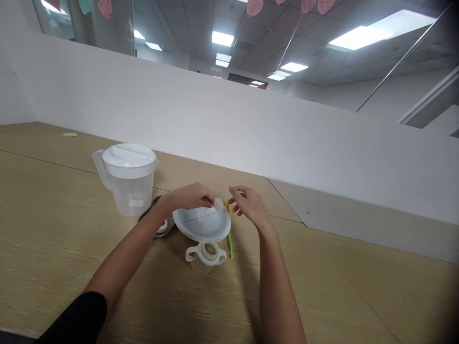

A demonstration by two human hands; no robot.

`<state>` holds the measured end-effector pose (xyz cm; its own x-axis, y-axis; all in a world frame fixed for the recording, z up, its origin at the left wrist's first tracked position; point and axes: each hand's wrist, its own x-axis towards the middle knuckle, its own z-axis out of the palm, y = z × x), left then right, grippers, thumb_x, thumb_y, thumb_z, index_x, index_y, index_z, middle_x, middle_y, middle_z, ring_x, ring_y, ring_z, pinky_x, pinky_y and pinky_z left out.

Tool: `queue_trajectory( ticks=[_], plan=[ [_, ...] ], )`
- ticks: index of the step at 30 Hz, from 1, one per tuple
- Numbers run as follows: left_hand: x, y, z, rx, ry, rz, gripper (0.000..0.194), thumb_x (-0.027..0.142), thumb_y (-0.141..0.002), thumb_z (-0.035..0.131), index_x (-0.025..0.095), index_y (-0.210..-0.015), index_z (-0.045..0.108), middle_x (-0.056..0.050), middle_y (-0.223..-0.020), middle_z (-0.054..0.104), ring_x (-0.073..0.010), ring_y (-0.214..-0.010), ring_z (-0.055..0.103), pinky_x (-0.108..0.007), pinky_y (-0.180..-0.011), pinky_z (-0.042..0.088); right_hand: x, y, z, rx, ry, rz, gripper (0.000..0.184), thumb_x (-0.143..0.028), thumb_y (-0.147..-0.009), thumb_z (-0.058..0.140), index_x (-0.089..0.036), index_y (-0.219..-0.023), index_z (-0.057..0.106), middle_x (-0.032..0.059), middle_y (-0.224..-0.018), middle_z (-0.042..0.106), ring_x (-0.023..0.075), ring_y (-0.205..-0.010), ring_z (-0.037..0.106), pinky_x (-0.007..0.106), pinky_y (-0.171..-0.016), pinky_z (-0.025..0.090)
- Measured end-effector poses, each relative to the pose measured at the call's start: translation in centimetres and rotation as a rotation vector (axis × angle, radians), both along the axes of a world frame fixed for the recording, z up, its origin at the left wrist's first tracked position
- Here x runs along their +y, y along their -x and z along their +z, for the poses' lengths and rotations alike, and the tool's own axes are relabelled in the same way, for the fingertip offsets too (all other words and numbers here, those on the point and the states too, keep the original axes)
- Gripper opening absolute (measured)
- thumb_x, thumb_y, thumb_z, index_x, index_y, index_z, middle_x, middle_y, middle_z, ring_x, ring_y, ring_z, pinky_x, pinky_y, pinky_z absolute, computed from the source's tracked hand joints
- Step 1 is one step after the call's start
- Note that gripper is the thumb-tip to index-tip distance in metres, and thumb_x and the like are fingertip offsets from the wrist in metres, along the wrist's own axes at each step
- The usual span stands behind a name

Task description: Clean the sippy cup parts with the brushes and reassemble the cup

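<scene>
Over a pale wood-grain table (53, 215), both bare hands are held close together above a round white plate (202, 225). The left hand (190, 197) has its thumb and fingertips drawn together on a small white piece (218, 204), which juts out past the fingers just over the plate's far rim; what the piece is cannot be told at this size. The right hand (251, 205) is just to the right of that piece and faces it, half open, its fingers loosely curled and parted with nothing visible in them. Only a narrow gap separates the two hands, and the piece lies nearer the left hand, which appears to pinch it, while the right fingertips point back toward it. A slim utensil (229, 246), yellow at its far end and green toward the person, lies along the plate's right edge, its long axis running away from the person and its yellow end close below the right fingers. On the near side of the plate, a two-handled white collar (206, 252) sits on a clear cup (200, 265). Left of the plate, beneath the left forearm (143, 229), lies a steel dish (157, 220) holding a white ring-like part (162, 227), and farther left stands a clear plastic pitcher (126, 191) with a white lid (129, 155).
</scene>
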<state>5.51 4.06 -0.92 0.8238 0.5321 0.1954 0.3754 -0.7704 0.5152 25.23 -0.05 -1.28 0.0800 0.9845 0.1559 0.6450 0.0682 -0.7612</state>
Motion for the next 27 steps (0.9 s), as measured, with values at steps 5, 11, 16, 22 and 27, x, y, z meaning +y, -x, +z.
queue_trajectory(
  ticks=[5, 11, 16, 22, 27],
  plan=[
    [-3.2, 0.2, 2.4, -0.09, -0.036, -0.075, 0.021, 0.012, -0.084, 0.052, 0.015, -0.088, 0.073, -0.003, -0.085, 0.072, -0.0133, -0.075, 0.061, -0.022, -0.07, 0.041, -6.5, 2.9, 3.9, -0.154, -0.11, 0.155, 0.034, -0.046, -0.086, 0.052, -0.021, -0.107, 0.064, 0.004, -0.082, 0.07, 0.0143, -0.063, 0.062, 0.022, -0.051, 0.044],
    [-5.2, 0.5, 3.4, -0.066, -0.013, -0.157, 0.021, 0.007, -0.081, 0.057, 0.019, -0.089, 0.072, 0.0, -0.084, 0.072, -0.0112, -0.075, 0.063, -0.02, -0.07, 0.042, -10.3, 4.0, 4.1, -0.417, -0.215, 0.141, 0.02, -0.032, -0.084, 0.056, -0.026, -0.102, 0.063, 0.0017, -0.083, 0.069, 0.0169, -0.068, 0.063, 0.024, -0.055, 0.04],
    [-5.6, 0.3, 3.4, -0.065, 0.026, -0.199, 0.015, 0.011, -0.082, 0.06, 0.018, -0.085, 0.073, 0.0, -0.082, 0.072, -0.0113, -0.074, 0.063, -0.019, -0.069, 0.043, -11.1, 3.9, 3.6, -0.508, -0.24, 0.146, 0.021, -0.028, -0.085, 0.053, -0.025, -0.104, 0.06, 0.0019, -0.081, 0.068, 0.0161, -0.059, 0.06, 0.025, -0.052, 0.036],
    [-5.2, 0.8, 3.3, 0.087, 0.087, -0.06, 0.02, 0.011, -0.079, 0.061, 0.02, -0.091, 0.074, -0.001, -0.085, 0.074, -0.0135, -0.078, 0.065, -0.02, -0.072, 0.045, -11.0, 3.6, 3.1, -0.587, -0.166, 0.269, 0.035, -0.023, -0.083, 0.054, -0.025, -0.118, 0.054, 0.0034, -0.092, 0.068, 0.0175, -0.071, 0.062, 0.026, -0.059, 0.038],
    [-1.9, 2.7, 1.6, 0.452, -0.109, 0.589, 0.013, 0.013, -0.064, 0.074, 0.008, -0.074, 0.072, -0.017, -0.08, 0.071, -0.0308, -0.082, 0.066, -0.034, -0.071, 0.049, -9.7, 4.5, 2.7, -0.743, 0.015, 0.38, 0.042, -0.02, -0.079, 0.058, -0.021, -0.121, 0.055, 0.0061, -0.09, 0.068, 0.0214, -0.083, 0.062, 0.027, -0.063, 0.036]
  ],
)
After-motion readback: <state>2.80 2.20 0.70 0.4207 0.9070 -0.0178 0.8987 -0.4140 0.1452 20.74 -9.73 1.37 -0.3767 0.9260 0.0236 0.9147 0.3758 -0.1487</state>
